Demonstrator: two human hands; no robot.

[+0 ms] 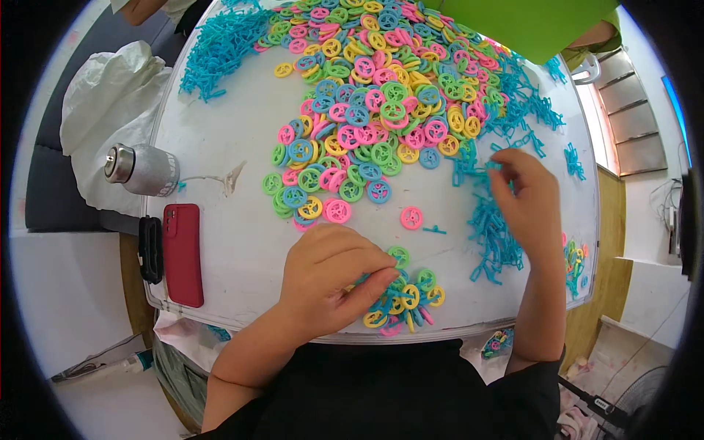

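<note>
My left hand is closed in a pinch near the table's front edge, and its fingers hide most of what it holds. Beside its fingertips lies a small heap of wheels joined with teal plastic pieces. Farther right, my right hand is curled, thumb and forefinger close together at some loose teal pieces. Whatever sits between those fingertips is too small to make out. More teal connectors are piled by the right wrist. A single pink wheel and one teal piece lie between the hands.
A large mound of coloured wheels covers the white table's far middle, flanked by a teal heap. Along the left edge are a red phone, a black case and a metal flask. A person in green is opposite.
</note>
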